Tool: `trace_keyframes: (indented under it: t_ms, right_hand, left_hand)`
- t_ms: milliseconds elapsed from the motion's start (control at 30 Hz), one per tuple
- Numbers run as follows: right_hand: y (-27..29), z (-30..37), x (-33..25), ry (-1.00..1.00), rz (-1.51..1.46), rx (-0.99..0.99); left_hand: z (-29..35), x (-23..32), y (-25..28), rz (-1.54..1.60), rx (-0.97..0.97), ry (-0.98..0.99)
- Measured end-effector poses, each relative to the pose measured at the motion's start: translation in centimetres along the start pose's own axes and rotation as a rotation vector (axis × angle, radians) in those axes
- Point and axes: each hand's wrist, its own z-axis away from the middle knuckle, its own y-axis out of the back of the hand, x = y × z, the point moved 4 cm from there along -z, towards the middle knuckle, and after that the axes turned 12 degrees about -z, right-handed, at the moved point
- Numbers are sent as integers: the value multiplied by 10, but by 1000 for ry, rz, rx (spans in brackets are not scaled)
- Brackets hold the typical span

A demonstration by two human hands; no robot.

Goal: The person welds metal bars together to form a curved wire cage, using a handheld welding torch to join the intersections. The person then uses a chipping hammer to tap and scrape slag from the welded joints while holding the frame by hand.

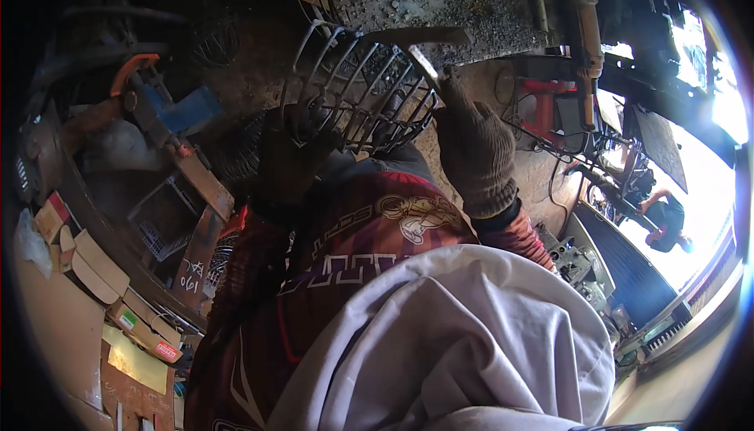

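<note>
A cage of bent metal rods (365,89) is held in front of my body, beside the workbench's near edge. My left hand (294,156), in a dark glove, is closed on the cage's left lower side; shadow hides part of its fingers. On the right, my right hand (476,144) wears a grey-brown knit glove. Its fingers are closed at the cage's right edge, next to a short shiny strip (424,63). A dark flat metal bar (420,36) crosses the top of the cage; whether it is joined to it I cannot tell.
An angle grinder (589,46) with a pinkish disc lies at the upper right. Dark grit covers the workbench (440,7). Blue and orange metal equipment (188,109) and cardboard boxes (98,266) stand left. A red stool (542,113), cables and another person (671,219) are right.
</note>
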Motion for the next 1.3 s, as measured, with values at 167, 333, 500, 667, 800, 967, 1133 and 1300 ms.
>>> trace_keyframes:
  t_ms: [167,333,500,667,800,967,1133,1300]
  right_hand:
    - [5,2,-2,-53,-30,39]
    - [11,-1,-1,38,-129,117]
    - [7,-4,-4,-4,-87,72]
    - [7,-11,-11,67,-49,74]
    - [2,-16,-13,97,-58,63]
    - [-1,-21,-14,80,-42,-38]
    - [7,-13,-19,24,-18,37]
    - [0,-18,-17,84,-18,24]
  left_hand:
    - [1,1,2,38,13,-23]
    - [-1,9,3,92,20,-4]
    - [1,4,2,106,36,69]
    - [3,-13,-2,87,8,148]
    - [3,-15,1,37,-14,124]
    - [6,-11,4,-73,2,81]
    - [10,-6,4,62,6,163]
    - [4,-14,5,-80,7,49]
